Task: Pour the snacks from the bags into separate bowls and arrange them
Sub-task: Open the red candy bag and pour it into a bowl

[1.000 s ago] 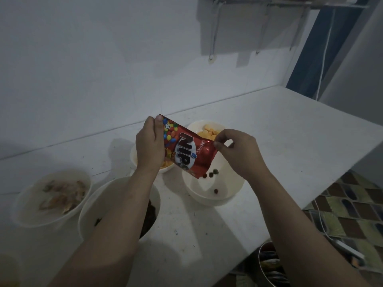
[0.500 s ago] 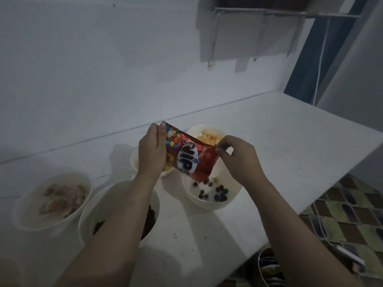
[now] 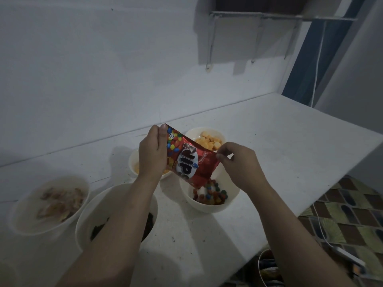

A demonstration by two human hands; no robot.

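A red candy bag (image 3: 189,160) hangs tilted, mouth down, over a white bowl (image 3: 209,205). My left hand (image 3: 152,154) grips the bag's upper left edge. My right hand (image 3: 238,164) pinches its right corner. Coloured coated candies (image 3: 209,196) lie in a heap in the bowl under the bag's opening. Behind it stands a white bowl of orange cubes (image 3: 207,139). A smaller bowl (image 3: 134,164) sits mostly hidden behind my left hand.
A bowl of dark snacks (image 3: 87,224) lies under my left forearm, and a bowl of pale brown pieces (image 3: 51,206) stands at the far left. The white counter's edge (image 3: 310,206) runs diagonally on the right, above a tiled floor. A metal rack (image 3: 259,17) hangs on the wall.
The heap of candies in the bowl has grown from a few pieces to many. Both hands have kept hold of the tilted bag.
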